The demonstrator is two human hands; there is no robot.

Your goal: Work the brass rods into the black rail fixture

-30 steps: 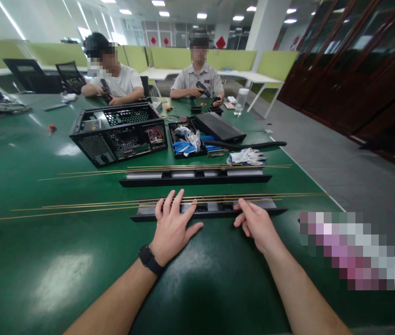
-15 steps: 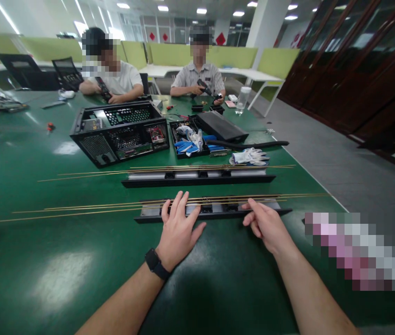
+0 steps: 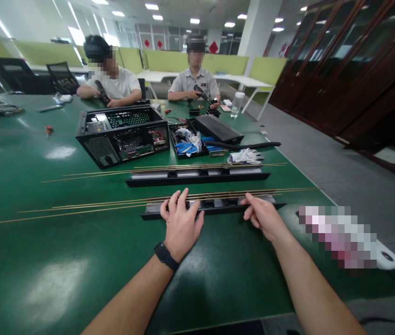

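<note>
Nearest me on the green table (image 3: 121, 260), a long black bar with a silvery top face (image 3: 214, 211) lies sideways. Several thin brass-coloured rods (image 3: 107, 204) run lengthwise over it and reach well past its left end. My left hand (image 3: 181, 223), a dark watch on its wrist, rests on the bar's left half with fingers spread over the rods. Over the right half is my right hand (image 3: 262, 215), its index finger stretched to the rods and the others loosely bent. Behind lies a second black bar (image 3: 197, 178) with similar brass-coloured rods (image 3: 89, 174) along it.
Beyond the bars stand an opened computer case (image 3: 124, 137) and a black tray (image 3: 202, 152) holding gloves. White gloves (image 3: 245, 156) and a black strip (image 3: 242, 145) lie to the right. A blurred-out object (image 3: 337, 237) sits at the right edge. Two people work across the table.
The view has shifted slightly. My left hand's fingers are a little more bent, still over the rods. My right hand keeps nearly the same pose at the bar.
</note>
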